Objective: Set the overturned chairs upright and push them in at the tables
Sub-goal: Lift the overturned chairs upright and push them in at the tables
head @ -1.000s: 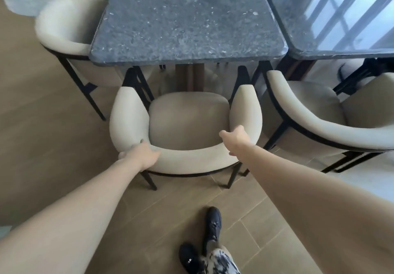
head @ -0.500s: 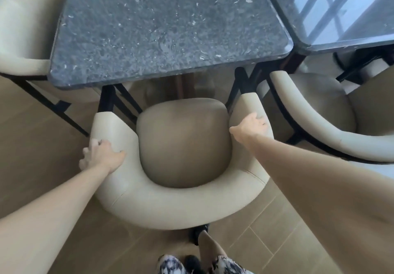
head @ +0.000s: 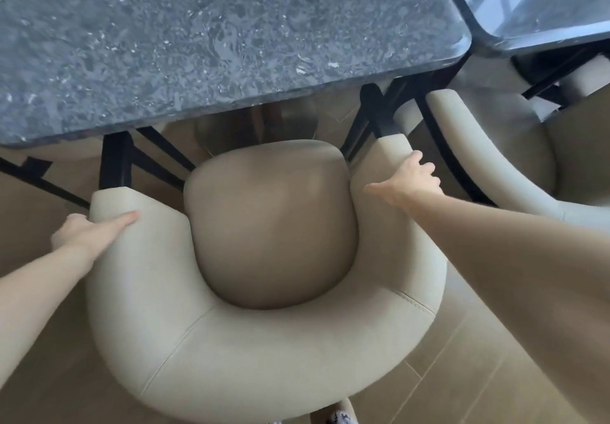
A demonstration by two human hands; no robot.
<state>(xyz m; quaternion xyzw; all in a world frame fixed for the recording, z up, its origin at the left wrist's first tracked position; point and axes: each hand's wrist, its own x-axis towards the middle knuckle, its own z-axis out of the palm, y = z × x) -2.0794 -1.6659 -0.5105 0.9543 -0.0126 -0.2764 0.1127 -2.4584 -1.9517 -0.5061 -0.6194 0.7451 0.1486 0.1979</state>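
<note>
A dark speckled stone table (head: 204, 37) with a rounded near-right corner fills the upper part of the view, and just beside that corner a second, glossy dark table (head: 541, 4) reflects window bars. Below them runs a floor (head: 455, 351) of tan wood-look planks with thin pale joints. The cream armchair (head: 264, 351) stands upright on this floor at the near edge of the speckled table, its arm tips and black front legs right at that edge while most of the seat lies clear of the tabletop. Its backrest is one thick padded horseshoe of matte fabric with stitched seams, wrapping a rounded tan seat cushion (head: 270, 225) that looks smooth and slightly domed. A second cream chair (head: 495, 159) of the same curved shape sits to the right, near the corner where the two tables meet, its black metal frame showing beneath. The left hand (head: 89, 232) grips the left arm tip of the armchair: the thumb lies flat along the top and the fingers curl round the outer side. The right hand (head: 409, 176) holds the right arm tip, thumb stretched toward the inner side, fingers bent over the outer edge. A bit of patterned trouser leg (head: 336, 417) shows at the bottom edge of the view.
</note>
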